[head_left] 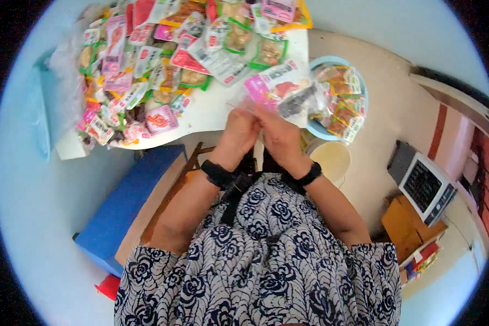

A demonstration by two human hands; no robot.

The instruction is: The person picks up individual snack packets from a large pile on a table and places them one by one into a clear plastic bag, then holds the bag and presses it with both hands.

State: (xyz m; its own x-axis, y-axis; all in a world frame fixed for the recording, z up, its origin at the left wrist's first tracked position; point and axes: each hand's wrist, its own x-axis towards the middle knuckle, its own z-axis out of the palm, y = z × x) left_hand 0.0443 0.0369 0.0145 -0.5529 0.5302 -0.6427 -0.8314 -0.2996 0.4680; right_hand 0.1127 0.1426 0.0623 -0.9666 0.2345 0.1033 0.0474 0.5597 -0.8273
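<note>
Both hands are together at the near edge of the white table. My left hand (238, 136) is closed in a pinch on the near end of a clear plastic bag (304, 99). Beside it, almost touching, my right hand (281, 138) grips the same end, and its fingertips are partly hidden. Within or under the clear plastic show a pink-and-white snack packet (274, 86) and a dark one. A large heap of small sealed snack packets (146, 60), in green, pink, yellow and white, spreads over the table (214, 111) beyond and left of my hands.
Right of the table stands a light blue basin (365, 89) holding several orange-brown snack packets (345, 114). Near it is a pale bucket (334, 160). A blue bench-like box (130, 204) lies below left, and a white-framed appliance (426, 185) stands at far right.
</note>
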